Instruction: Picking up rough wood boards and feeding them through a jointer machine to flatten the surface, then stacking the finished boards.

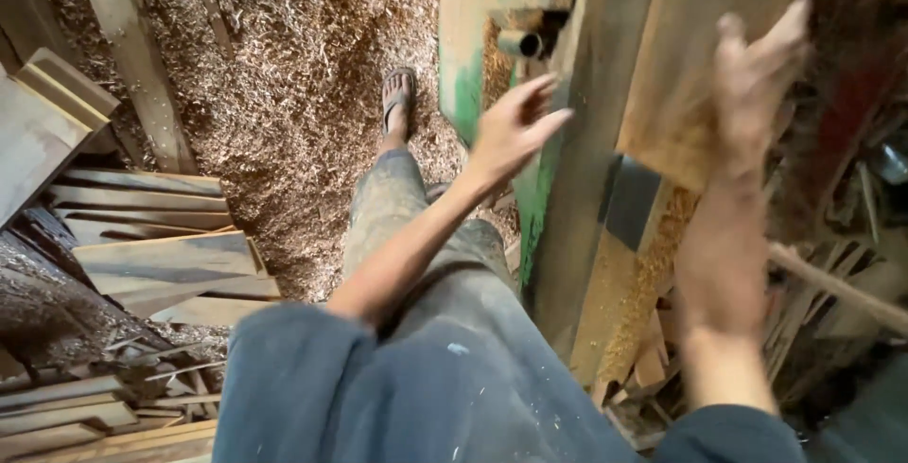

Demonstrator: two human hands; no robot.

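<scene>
Head view looks straight down the person's body onto a floor deep in pale wood shavings [284, 75]. Left hand [511, 132] hangs in the air with fingers loosely spread, holding nothing — it is just beside the green-painted edge of a woodworking machine [463, 66]. Right hand [752, 85] is raised and blurred, fingers stretched out and lying against the face of a pale, rough-sawn wooden board [690, 37] that rests tilted over the machine top; whether it grips the board cannot be told. A sandalled foot [398, 104] stands in the shavings. Stacked grey-brown wooden planks [161, 255] lie at the left, well apart from both hands.
</scene>
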